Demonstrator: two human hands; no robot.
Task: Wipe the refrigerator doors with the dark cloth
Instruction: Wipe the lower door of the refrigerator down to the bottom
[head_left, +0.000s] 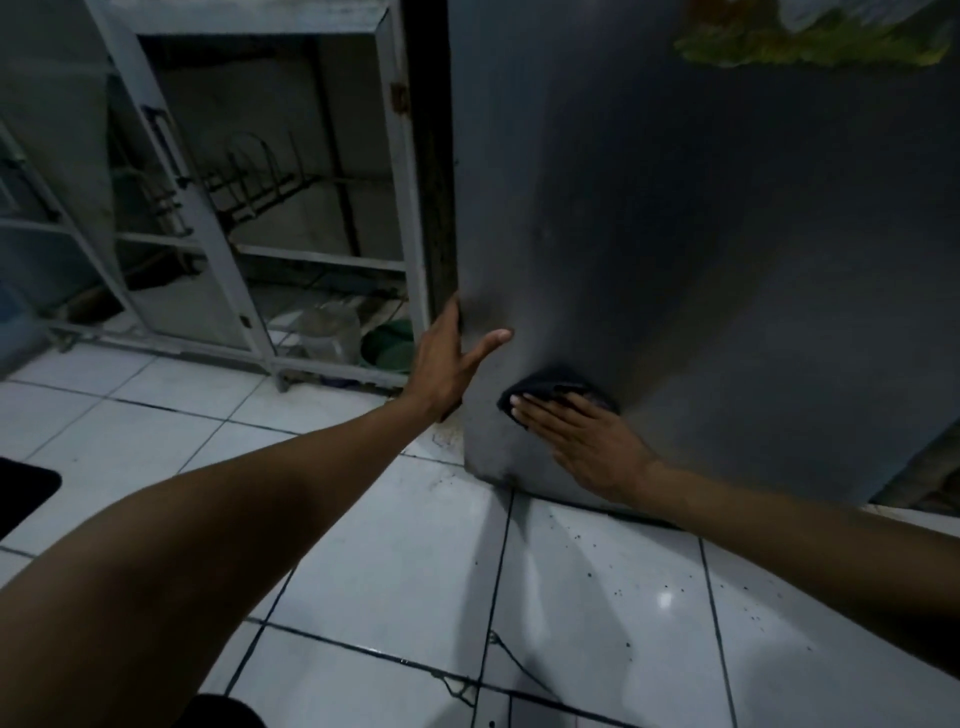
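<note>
The cloth (556, 387) is dark, nearly black, bunched into a small wad, and lies flat against the grey fridge door (701, 234) near the door's lower left corner. The right hand (576, 441) presses it there with straight fingers, its grip open, palm on the door. The left hand (452, 358) rests on the door's left edge above the cloth, fingers spread and open, thumb on the door face. White floor tiles (405, 561) lie below the door.

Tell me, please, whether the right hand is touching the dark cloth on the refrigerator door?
Touching. The head view shows the right hand pressing flat fingers onto the dark cloth.
</note>
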